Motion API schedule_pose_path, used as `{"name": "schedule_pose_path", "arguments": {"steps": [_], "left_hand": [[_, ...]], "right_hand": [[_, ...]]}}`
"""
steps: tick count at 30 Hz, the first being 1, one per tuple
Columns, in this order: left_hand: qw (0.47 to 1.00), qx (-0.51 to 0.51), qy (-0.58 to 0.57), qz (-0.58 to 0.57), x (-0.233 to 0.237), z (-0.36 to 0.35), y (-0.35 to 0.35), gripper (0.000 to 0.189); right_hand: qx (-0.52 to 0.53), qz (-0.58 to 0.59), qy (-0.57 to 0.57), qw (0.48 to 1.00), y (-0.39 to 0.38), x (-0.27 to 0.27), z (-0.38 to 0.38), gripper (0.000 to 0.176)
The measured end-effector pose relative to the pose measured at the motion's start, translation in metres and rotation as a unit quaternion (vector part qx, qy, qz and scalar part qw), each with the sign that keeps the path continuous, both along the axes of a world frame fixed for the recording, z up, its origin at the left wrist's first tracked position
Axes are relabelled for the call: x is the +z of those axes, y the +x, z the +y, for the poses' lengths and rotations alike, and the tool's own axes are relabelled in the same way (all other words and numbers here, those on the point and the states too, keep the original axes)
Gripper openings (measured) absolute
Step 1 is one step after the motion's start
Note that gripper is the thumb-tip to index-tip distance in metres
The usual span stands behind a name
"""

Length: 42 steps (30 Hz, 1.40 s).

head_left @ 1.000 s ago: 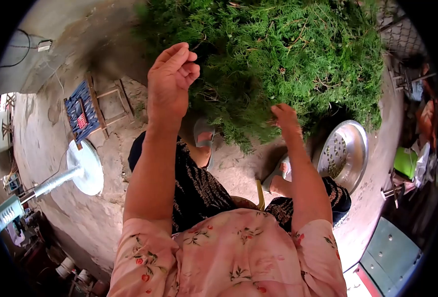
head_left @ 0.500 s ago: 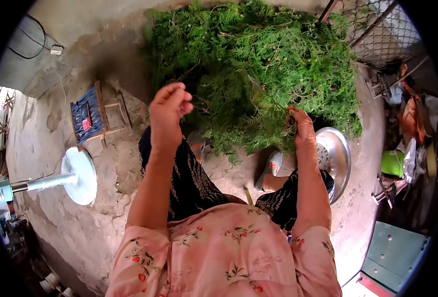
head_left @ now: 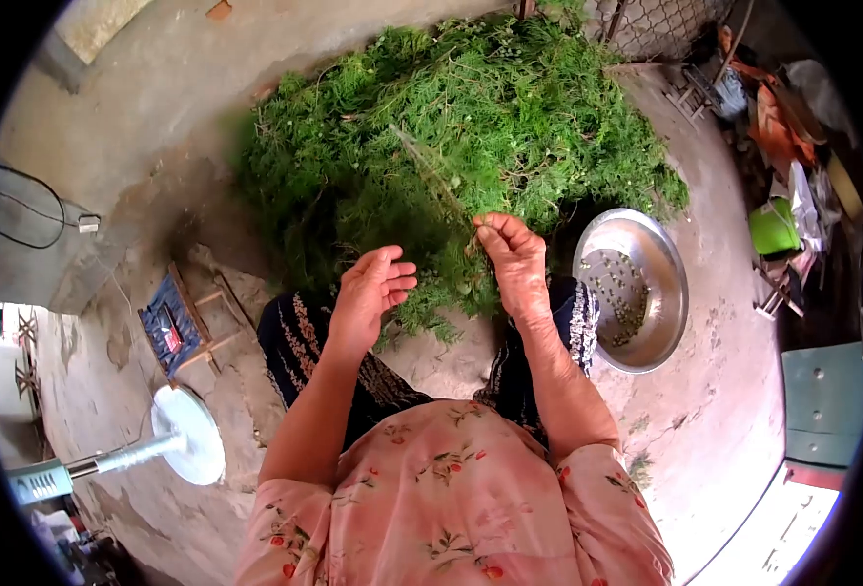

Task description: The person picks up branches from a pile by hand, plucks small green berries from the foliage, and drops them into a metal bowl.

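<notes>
A feathery green branch [head_left: 436, 171] is pinched between the thumb and fingers of my right hand [head_left: 517, 269], its pale stem pointing up and left. My left hand [head_left: 375, 291] hovers to the left of it, fingers apart, with nothing visible in them. Beyond both hands spreads a large heap of cut evergreen branches [head_left: 539, 127]. On the floor to the right of my right knee sits a metal basin [head_left: 674, 317]. Many small pale-green round pieces [head_left: 619, 293] lie scattered over its bottom.
A low wooden stool [head_left: 183, 327] with a woven blue seat stands at left, near a fan's round white base [head_left: 195, 444]. Along the right side are a green container [head_left: 775, 227], assorted bags and a teal box [head_left: 824, 400]. Wire mesh [head_left: 651, 24] is behind the heap.
The view has shifted, bringing the basin's inside into sight. My hands are closer together, the right still pinching greenery. The left has lowered, its fingers more spread.
</notes>
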<state>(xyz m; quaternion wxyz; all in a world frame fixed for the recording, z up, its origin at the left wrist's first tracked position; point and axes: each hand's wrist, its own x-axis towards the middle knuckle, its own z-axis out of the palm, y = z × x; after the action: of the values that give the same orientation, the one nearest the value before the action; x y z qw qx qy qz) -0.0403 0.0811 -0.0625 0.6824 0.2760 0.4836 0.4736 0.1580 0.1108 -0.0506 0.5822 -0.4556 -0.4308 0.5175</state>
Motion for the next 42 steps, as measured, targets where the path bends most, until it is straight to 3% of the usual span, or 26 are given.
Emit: {"name": "schedule_pose_path", "arguments": {"steps": [1,2,4,6,8,9,10,12,13,14,15,16,18,20,22,24,25,27,28,30,34,36,37,39,41,42], "left_hand": [[0.999,-0.025,0.009,0.021,-0.003,0.007,0.000,0.059],[0.999,-0.025,0.011,0.026,-0.003,0.011,-0.001,0.059],[0.986,-0.057,-0.060,-0.145,0.001,0.020,-0.004,0.069],[0.984,-0.013,-0.073,-0.160,0.007,0.028,-0.003,0.072],[0.987,0.139,-0.068,-0.039,-0.001,0.040,-0.013,0.067],[0.962,0.256,-0.051,0.086,0.001,0.048,-0.020,0.059],[0.961,0.259,0.059,0.078,0.015,0.048,-0.036,0.054],[0.982,0.170,0.070,0.052,0.053,0.038,-0.051,0.051],[0.998,0.007,0.068,0.000,0.065,0.033,-0.062,0.049],[0.998,0.008,0.064,0.002,0.071,0.030,-0.065,0.049],[0.979,-0.089,0.091,0.159,0.076,0.028,-0.067,0.050],[0.926,-0.184,0.114,0.310,0.081,0.025,-0.068,0.052],[0.908,-0.193,0.121,0.352,0.088,0.017,-0.056,0.057],[0.829,-0.251,0.140,0.479,0.086,0.013,-0.046,0.058],[0.788,-0.258,0.140,0.541,0.065,0.008,-0.038,0.055],[0.729,-0.342,0.069,0.589,0.051,0.009,-0.036,0.047],[0.729,-0.344,0.068,0.588,0.048,0.008,-0.033,0.047],[0.815,-0.356,-0.017,0.457,0.042,0.002,-0.029,0.041],[0.816,-0.355,-0.019,0.456,0.039,-0.002,-0.028,0.041],[0.901,-0.270,-0.011,0.338,0.033,-0.013,-0.026,0.039],[0.888,-0.289,0.007,0.357,0.022,-0.026,-0.023,0.037],[0.969,-0.120,-0.062,0.209,0.000,-0.034,-0.030,0.030],[0.968,-0.120,-0.062,0.209,0.000,-0.036,-0.029,0.030],[0.996,0.033,-0.080,0.011,0.000,-0.039,-0.026,0.016],[0.993,0.081,-0.087,-0.016,0.003,-0.042,-0.022,0.015],[0.987,0.126,-0.094,-0.045,0.005,-0.042,-0.019,0.013]], "right_hand": [[-0.017,-0.020,0.038,0.999,-0.002,-0.001,-0.002,0.010],[-0.018,-0.015,0.040,0.999,-0.001,-0.001,-0.005,0.010],[0.048,-0.081,0.081,0.992,0.004,0.005,-0.012,0.011],[0.069,-0.098,0.098,0.988,0.006,0.017,-0.020,0.013],[0.117,-0.225,0.141,0.957,0.011,0.027,-0.024,0.015],[0.124,-0.217,0.145,0.957,0.013,0.026,-0.024,0.015],[0.129,-0.213,0.143,0.958,0.015,0.026,-0.023,0.015],[0.155,-0.242,0.138,0.948,0.020,0.027,-0.022,0.017],[0.166,-0.241,0.147,0.945,0.020,0.027,-0.021,0.020],[0.168,-0.238,0.144,0.946,0.021,0.027,-0.021,0.020],[0.188,-0.264,0.161,0.932,0.022,0.027,-0.020,0.022],[0.207,-0.289,0.178,0.918,0.022,0.029,-0.020,0.024],[0.211,-0.317,0.203,0.902,0.022,0.034,-0.019,0.025],[0.220,-0.346,0.240,0.880,0.021,0.034,-0.019,0.026],[0.226,-0.373,0.260,0.862,0.020,0.038,-0.022,0.027],[0.229,-0.401,0.277,0.843,0.020,0.042,-0.024,0.028],[0.235,-0.411,0.282,0.835,0.020,0.044,-0.026,0.028],[0.243,-0.421,0.284,0.826,0.019,0.046,-0.029,0.029],[0.239,-0.434,0.291,0.818,0.018,0.047,-0.030,0.029],[0.234,-0.445,0.299,0.811,0.016,0.046,-0.030,0.029],[0.230,-0.440,0.304,0.813,0.014,0.046,-0.031,0.030],[0.231,-0.438,0.304,0.814,0.014,0.045,-0.030,0.031],[0.220,-0.427,0.300,0.824,0.014,0.040,-0.029,0.030],[0.211,-0.415,0.297,0.834,0.015,0.027,-0.025,0.028],[0.202,-0.328,0.198,0.901,0.014,0.008,-0.020,0.022],[0.204,-0.327,0.200,0.901,0.010,-0.002,-0.018,0.022]]}}
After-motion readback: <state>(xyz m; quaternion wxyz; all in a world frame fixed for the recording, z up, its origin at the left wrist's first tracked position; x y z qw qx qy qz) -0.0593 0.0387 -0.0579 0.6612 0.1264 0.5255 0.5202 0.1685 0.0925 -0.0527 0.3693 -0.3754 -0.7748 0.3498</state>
